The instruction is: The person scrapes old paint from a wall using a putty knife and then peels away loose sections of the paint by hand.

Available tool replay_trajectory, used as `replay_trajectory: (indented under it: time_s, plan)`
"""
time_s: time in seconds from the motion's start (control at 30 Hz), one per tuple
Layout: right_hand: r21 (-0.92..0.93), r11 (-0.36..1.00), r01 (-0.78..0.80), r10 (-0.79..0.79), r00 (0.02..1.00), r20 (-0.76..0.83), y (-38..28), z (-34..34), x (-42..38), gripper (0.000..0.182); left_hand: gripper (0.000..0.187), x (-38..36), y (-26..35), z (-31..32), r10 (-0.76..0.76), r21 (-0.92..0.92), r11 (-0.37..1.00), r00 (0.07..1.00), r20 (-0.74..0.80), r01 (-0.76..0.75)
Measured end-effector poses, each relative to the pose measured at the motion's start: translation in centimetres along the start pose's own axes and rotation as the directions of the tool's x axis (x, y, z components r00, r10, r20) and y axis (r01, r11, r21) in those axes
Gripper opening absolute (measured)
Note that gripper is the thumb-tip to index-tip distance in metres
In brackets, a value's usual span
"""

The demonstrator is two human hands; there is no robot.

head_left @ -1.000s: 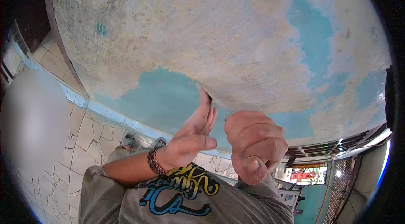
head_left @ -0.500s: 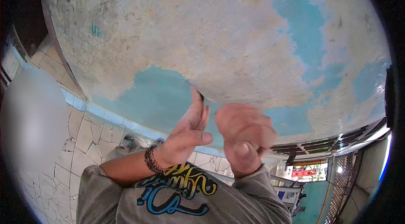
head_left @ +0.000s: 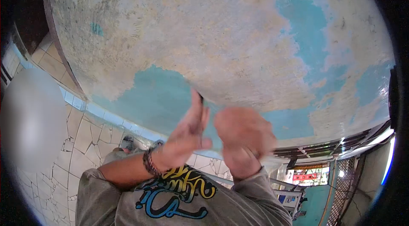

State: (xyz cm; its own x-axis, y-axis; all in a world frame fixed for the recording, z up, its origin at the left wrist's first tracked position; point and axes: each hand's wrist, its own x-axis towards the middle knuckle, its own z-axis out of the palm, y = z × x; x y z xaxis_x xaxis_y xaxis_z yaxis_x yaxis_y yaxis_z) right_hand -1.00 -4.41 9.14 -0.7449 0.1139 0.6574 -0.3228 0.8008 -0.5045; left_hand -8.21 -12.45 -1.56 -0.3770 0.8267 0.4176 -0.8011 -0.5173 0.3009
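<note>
A large wall (head_left: 204, 25) fills the upper view, its turquoise paint broken by wide bare, mottled patches. My left hand (head_left: 183, 136), with a dark bracelet on the wrist, reaches up to the lower wall at the edge of a turquoise patch. Its index finger points at the surface, and a thin dark-edged thing (head_left: 201, 97) shows beside the fingertip, mostly hidden by the hand. My right hand (head_left: 243, 134) is closed in a fist just right of the left one, smeared by motion. What it holds, if anything, is hidden.
Cracked-pattern tile flooring (head_left: 85, 149) lies at lower left, with blue tile edging (head_left: 115, 118) along the wall's base. My feet (head_left: 128, 143) stand near that edging. A metal ladder-like frame (head_left: 289, 198) and a lattice panel (head_left: 343, 183) are at lower right.
My right fist has shifted slightly left and is more blurred. My left hand has moved a little left and down, still close to the same spot on the wall.
</note>
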Motion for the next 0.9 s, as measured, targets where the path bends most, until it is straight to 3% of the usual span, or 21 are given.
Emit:
replay_trajectory:
  time_s: [0.03,0.13,0.23,0.33,0.5,0.57,0.63,0.73,0.83,0.9]
  plan:
    - [0.26,0.964,0.055,-0.05,0.998,-0.027,1.0,0.5,0.3,0.03,0.121,-0.2,-0.3,-0.1,-0.028,-0.068,0.997,0.998,-0.062,0.024]
    - [0.22,0.967,0.128,-0.124,0.992,-0.035,1.1,0.6,0.1,0.03,0.121,-0.7,-0.1,0.0,-0.016,-0.033,0.999,0.999,-0.051,0.014]
    - [0.378,0.898,0.225,-0.21,0.974,-0.081,-0.6,0.0,0.7,0.029,0.121,0.3,0.7,1.0,0.103,0.117,0.986,0.986,0.129,-0.118]
    - [0.338,0.919,0.202,-0.213,0.977,-0.002,0.3,0.9,1.3,0.027,0.129,0.0,0.8,1.2,-0.016,0.17,0.985,0.998,-0.053,0.025]
    - [0.065,0.982,0.177,-0.17,0.98,-0.102,-0.3,0.3,0.3,0.02,0.13,0.2,0.4,0.7,0.029,0.164,0.986,1.0,-0.002,-0.028]
    - [0.078,0.987,0.142,-0.136,0.988,-0.068,-0.5,0.2,-0.3,0.02,0.129,-0.3,0.3,1.3,0.004,0.144,0.99,1.0,-0.011,-0.002]
    - [0.312,0.938,0.154,-0.179,0.982,0.054,0.2,0.5,0.7,0.023,0.127,-0.4,1.1,1.5,-0.038,0.119,0.992,0.999,-0.026,0.041]
    - [0.221,0.957,0.189,-0.179,0.982,-0.064,-0.7,0.2,0.2,0.03,0.126,-0.3,0.2,1.1,0.05,0.221,0.974,0.998,0.032,-0.056]
    - [0.254,0.954,0.159,-0.153,0.987,-0.043,-0.1,1.1,0.5,0.035,0.123,-0.3,0.9,1.1,-0.004,-0.028,1.0,1.0,0.014,0.004]
    - [0.291,0.947,0.134,-0.132,0.991,-0.026,-0.1,1.0,0.7,0.035,0.123,-0.5,0.6,0.7,0.011,0.02,1.0,1.0,0.022,-0.011]
